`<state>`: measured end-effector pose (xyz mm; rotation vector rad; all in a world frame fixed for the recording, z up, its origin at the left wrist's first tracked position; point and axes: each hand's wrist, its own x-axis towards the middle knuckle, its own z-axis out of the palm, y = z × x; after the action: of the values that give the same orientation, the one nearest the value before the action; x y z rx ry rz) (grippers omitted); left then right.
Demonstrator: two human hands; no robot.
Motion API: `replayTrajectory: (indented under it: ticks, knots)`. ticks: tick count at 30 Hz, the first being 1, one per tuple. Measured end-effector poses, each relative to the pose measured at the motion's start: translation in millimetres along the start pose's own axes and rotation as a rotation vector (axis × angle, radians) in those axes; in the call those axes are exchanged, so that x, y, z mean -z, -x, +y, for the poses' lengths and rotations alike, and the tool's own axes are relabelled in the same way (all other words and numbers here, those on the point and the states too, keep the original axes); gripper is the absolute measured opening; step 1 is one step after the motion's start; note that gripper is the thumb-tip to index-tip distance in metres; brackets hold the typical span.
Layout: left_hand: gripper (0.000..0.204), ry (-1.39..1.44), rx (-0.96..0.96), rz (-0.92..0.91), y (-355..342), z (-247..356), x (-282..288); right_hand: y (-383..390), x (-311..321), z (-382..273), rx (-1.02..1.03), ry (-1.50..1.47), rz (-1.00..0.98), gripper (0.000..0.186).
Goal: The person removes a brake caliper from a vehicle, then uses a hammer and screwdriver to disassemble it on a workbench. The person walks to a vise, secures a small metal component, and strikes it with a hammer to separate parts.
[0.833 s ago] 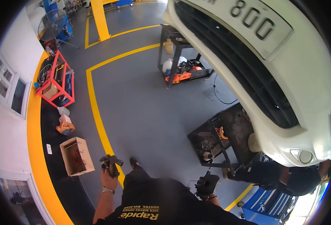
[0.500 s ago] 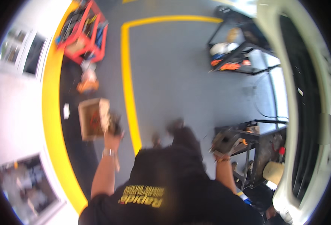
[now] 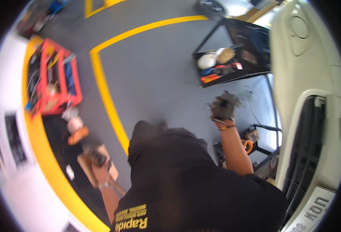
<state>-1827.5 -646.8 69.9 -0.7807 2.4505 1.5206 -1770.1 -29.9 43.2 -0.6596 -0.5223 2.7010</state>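
Note:
My right hand (image 3: 223,107), in a dark grey work glove, is held out ahead over the floor, near a black cart. Its fingers look curled, and a thin dark bit pokes out on its left side; what it holds, if anything, I cannot make out. My left hand (image 3: 100,164), also in a dark glove, hangs low at my left and is smeared by motion. Behind it in the picture is a cardboard box (image 3: 86,167) by the wall. Whether the hand touches the box cannot be told.
Ahead on the right stands a black cart (image 3: 251,58) with a white container and orange items. A light-coloured vehicle (image 3: 290,65) lines the right side. At the left wall are a red tool cart (image 3: 62,83) and an orange item (image 3: 78,135). A yellow line (image 3: 106,96) crosses the grey floor.
The view has shifted and turned as I walk, with the carts and box lower or farther left. My right hand has swung forward, and my left is lower in the picture.

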Motion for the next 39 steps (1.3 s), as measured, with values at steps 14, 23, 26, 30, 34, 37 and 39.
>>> replayTrajectory:
  ticks: [14,23,26,30,34,37,39]
  knots:
    - [0.087,-0.497,-0.133,-0.429,-377.2,244.7,-198.4,-318.2,-145.7,-189.7,0.893,-0.040,0.612,0.038]
    - [0.057,-0.642,-0.687,-0.583,-497.2,534.4,-475.5,-361.0,-40.3,-323.4,0.522,1.340,1.817,0.069]
    - [0.053,-0.627,-0.837,-0.672,-486.5,609.6,-575.8,-383.4,-19.3,-318.9,0.228,1.287,2.007,0.072]
    - [0.044,-0.569,-0.857,-0.934,-448.6,691.0,-689.0,-396.7,-17.8,-303.6,0.176,1.362,2.116,0.072]
    - [0.039,-0.675,-0.996,-1.170,-409.7,752.4,-789.6,-385.3,-20.7,-305.6,0.108,1.391,2.023,0.069]
    - [0.038,-0.607,-1.348,-1.406,-374.4,789.3,-861.0,-377.7,-18.9,-313.7,0.135,1.203,1.957,0.067]
    - [0.040,-0.649,-1.453,-1.521,-345.7,810.7,-908.5,-377.6,-18.3,-315.9,0.132,1.190,1.957,0.067]
